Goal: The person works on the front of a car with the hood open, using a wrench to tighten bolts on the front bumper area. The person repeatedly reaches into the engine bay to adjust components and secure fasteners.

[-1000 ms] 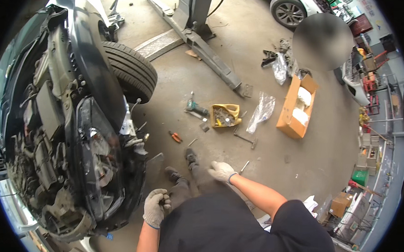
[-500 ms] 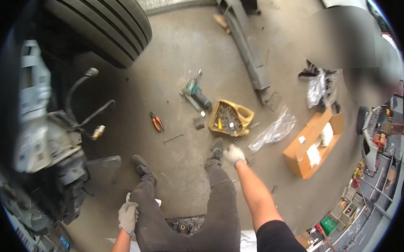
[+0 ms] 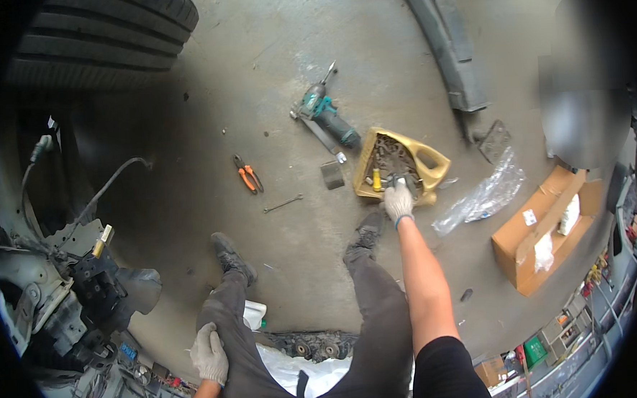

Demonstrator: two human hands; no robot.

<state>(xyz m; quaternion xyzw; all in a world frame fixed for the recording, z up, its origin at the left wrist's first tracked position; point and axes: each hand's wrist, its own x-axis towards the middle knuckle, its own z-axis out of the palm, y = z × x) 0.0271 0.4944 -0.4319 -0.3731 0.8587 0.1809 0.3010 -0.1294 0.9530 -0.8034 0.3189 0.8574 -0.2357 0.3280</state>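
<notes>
My gloved right hand [image 3: 399, 200] reaches into a yellow cut-down jug [image 3: 432, 168] of mixed metal hardware, its fingers closed around a dark item that I cannot make out. My gloved left hand [image 3: 210, 356] rests on my left thigh, fingers lying along the trouser leg. Beside the jug lie a teal-and-black power tool [image 3: 332, 122] and a dark square piece [image 3: 332, 175]. Orange-handled pliers [image 3: 249, 175] and a spanner [image 3: 283, 203] are further left on the floor [image 3: 307, 250].
A tyre [image 3: 101, 37] and stripped car front [image 3: 71, 284] are at left. A grey lift arm [image 3: 444, 55] crosses upper right. A plastic bag [image 3: 477, 198] and open cardboard box [image 3: 516, 261] lie right. A dark part [image 3: 312, 343] is between my legs. The upper right is blurred.
My view has tilted down toward the floor. My right hand has moved forward into the yellow jug. My left hand has gone from beside my body onto my left thigh.
</notes>
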